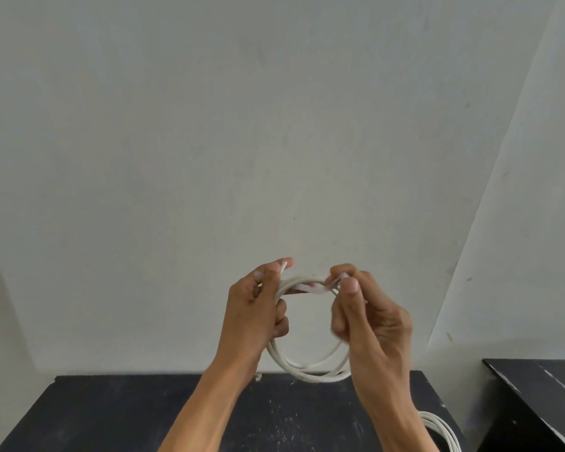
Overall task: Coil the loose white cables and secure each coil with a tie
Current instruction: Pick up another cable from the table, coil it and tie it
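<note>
Low in the frame's centre, the left hand (258, 308) holds its grip closed around the left side of a coil of white cable (307, 370), a short white end pinched upward between thumb and forefinger. The coil hangs in the air above the far edge of the dark counter (111, 415), its loops already gathered into a ring. Across its top runs a white tie (310, 288), and the right hand (366, 318) pinches the tie's other end shut against the coil. Judging by this, the winding is done and the fastening is under way. At lower right, more white cable (441, 429) lies on the counter; whether it is tied cannot be told.
</note>
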A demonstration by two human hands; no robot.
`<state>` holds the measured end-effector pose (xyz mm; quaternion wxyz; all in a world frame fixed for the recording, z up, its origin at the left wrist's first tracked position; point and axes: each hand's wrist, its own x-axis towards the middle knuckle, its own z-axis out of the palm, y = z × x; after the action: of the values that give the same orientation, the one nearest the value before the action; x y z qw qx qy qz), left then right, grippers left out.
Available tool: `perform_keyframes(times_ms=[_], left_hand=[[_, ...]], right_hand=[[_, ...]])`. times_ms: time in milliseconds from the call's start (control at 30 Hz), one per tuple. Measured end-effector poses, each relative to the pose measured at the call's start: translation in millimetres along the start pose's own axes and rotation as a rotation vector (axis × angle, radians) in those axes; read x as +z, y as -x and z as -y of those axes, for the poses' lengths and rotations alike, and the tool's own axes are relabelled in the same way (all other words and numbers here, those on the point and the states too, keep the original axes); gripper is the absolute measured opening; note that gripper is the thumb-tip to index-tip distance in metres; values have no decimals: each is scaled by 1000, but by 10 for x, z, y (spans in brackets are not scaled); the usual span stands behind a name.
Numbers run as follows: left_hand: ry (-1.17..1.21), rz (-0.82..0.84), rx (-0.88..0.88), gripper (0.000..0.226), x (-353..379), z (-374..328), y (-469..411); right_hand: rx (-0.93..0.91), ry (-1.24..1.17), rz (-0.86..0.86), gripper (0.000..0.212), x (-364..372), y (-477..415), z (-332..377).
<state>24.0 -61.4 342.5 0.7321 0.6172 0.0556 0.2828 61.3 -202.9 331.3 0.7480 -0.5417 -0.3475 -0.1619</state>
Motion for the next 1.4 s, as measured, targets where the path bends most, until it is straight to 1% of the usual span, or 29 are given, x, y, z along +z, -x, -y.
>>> perform_keyframes(times_ms=[100, 167, 267, 300, 333, 367, 400, 500, 533, 567, 600, 633, 700, 733, 800, 867, 967, 1033, 1067, 1133, 1167, 1267, 1333, 1400], left_hand=[[0, 57, -79, 26, -26, -29, -12], [66, 72, -241, 33, -42, -47, -29], [340, 106, -522, 35, -81, -35, -56], [409, 118, -577, 35, -100, -27, -54], [404, 128, -596, 36, -123, -5, -57], [323, 133, -586, 40, -151, 30, -61], [193, 136, -559, 43, -173, 67, -59], [-267, 122, -442, 45, -202, 178, -53], [-395, 99, -393, 49, -201, 222, -55], [-514, 68, -327, 58, -193, 269, -58], [-607, 41, -246, 58, -186, 308, -60], [-673, 13, -156, 52, -186, 344, -72], [-721, -18, -22, 32, -178, 358, -104], [-729, -13, 25, 26, -166, 355, -118], [-753, 15, 106, 30, -121, 345, -128], [-760, 21, 174, 32, -76, 339, -114], [-776, -23, 251, 34, -41, 347, -110], [-723, -61, 262, 31, -37, 351, -121], [-674, -77, 245, 26, -38, 351, -119], [-525, -88, 148, 11, -36, 345, -95], [-441, -94, 71, 12, -38, 347, -84], [-237, -86, -195, 27, -91, 361, -94], [-118, -5, -342, 30, -132, 342, -111], [8, 50, -443, 36, -155, 330, -110]], right_hand=[[17, -97, 134, 24, 7, 81, -10], [-1, -117, 179, 24, 28, 136, -41], [-132, 29, 215, 21, 29, 218, -122], [-171, 100, 227, 22, 8, 240, -150], [-206, 172, 249, 23, -23, 258, -185], [-235, 243, 279, 22, -59, 278, -222], [-251, 304, 312, 21, -92, 299, -256], [-235, 370, 371, 18, -160, 354, -359], [-219, 384, 370, 19, -174, 370, -391], [-192, 396, 362, 19, -186, 380, -416], [-158, 400, 355, 20, -197, 386, -439], [-123, 404, 356, 20, -207, 389, -460], [-64, 422, 385, 20, -195, 394, -510], [-47, 423, 400, 19, -171, 396, -536], [-30, 385, 392, 19, -121, 401, -582], [2, 340, 336, 19, -82, 400, -630], [12, 286, 221, 22, -46, 435, -709], [-18, 242, 168, 23, -9, 469, -752], [-40, 225, 146, 24, 14, 483, -769], [-93, 194, 103, 24, 46, 504, -800], [-113, 180, 85, 24, 56, 510, -814], [-125, 179, 64, 25, 73, 510, -833], [-135, 181, 53, 27, 71, 510, -838], [-154, 175, 47, 28, 57, 507, -827]])
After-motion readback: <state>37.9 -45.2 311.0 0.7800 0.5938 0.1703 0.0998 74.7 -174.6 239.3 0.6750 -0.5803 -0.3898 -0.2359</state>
